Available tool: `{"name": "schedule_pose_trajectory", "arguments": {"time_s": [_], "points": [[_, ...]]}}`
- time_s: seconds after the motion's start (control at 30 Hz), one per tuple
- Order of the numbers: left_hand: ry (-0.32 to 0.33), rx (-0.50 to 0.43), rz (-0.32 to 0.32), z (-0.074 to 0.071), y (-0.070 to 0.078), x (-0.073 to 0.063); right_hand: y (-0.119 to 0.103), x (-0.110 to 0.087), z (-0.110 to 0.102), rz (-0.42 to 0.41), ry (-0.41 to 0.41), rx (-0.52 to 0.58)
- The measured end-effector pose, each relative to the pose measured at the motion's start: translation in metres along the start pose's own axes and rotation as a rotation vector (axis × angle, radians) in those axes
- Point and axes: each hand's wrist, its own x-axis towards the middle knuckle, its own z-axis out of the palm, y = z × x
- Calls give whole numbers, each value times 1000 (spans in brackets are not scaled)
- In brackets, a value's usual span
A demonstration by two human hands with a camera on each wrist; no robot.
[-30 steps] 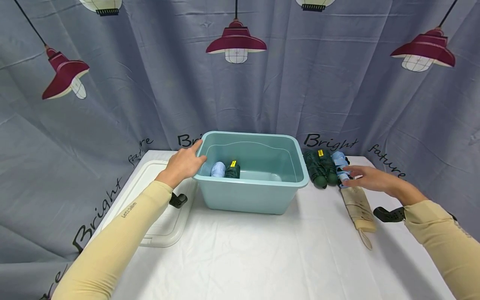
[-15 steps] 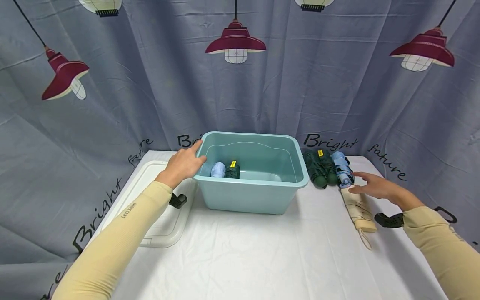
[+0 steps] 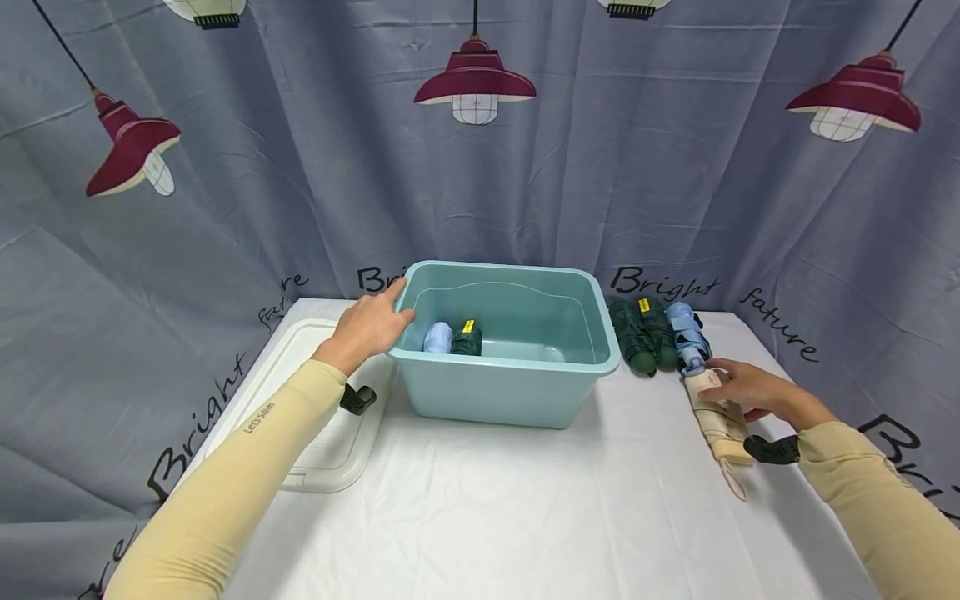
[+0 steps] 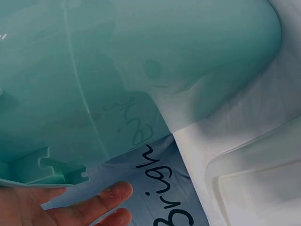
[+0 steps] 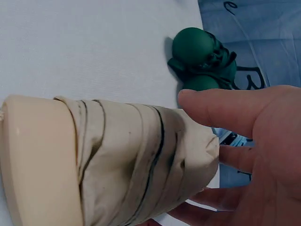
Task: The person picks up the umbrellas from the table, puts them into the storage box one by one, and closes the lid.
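Note:
At the left end of the teal storage bin (image 3: 487, 392), my left hand (image 3: 367, 329) rests at the rim. Its index finger is stretched out, and straight fingers (image 4: 110, 197) show beside the rim in the left wrist view. My right hand (image 3: 753, 387) is over a folded umbrella (image 3: 716, 417) in a beige sleeve with a wrist loop. In the right wrist view the umbrella (image 5: 127, 155) lies between the spread thumb and the fingers, which reach along its far side. A blue folded umbrella (image 3: 437, 338) and a dark green one (image 3: 467, 340) stand inside the bin.
Two dark green folded umbrellas (image 3: 633, 337) and a blue one (image 3: 686, 329) lie right of the bin. A white lid (image 3: 322, 450) lies on the white-covered table (image 3: 540, 517) at left. A grey-blue curtain (image 3: 525, 200) hangs behind.
My right hand has moved from beside the blue umbrella toward me, onto the beige umbrella. My left hand has stayed at the bin's rim.

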Motion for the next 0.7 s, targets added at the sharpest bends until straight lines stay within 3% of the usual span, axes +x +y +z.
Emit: {"name": "schedule_pose_trajectory", "arguments": {"time_s": [0.53, 0.7], "points": [[4, -10, -3, 0, 0, 1, 2, 0, 10, 56, 23, 37], [3, -17, 0, 0, 0, 0, 3, 1, 13, 40, 49, 12]]}}
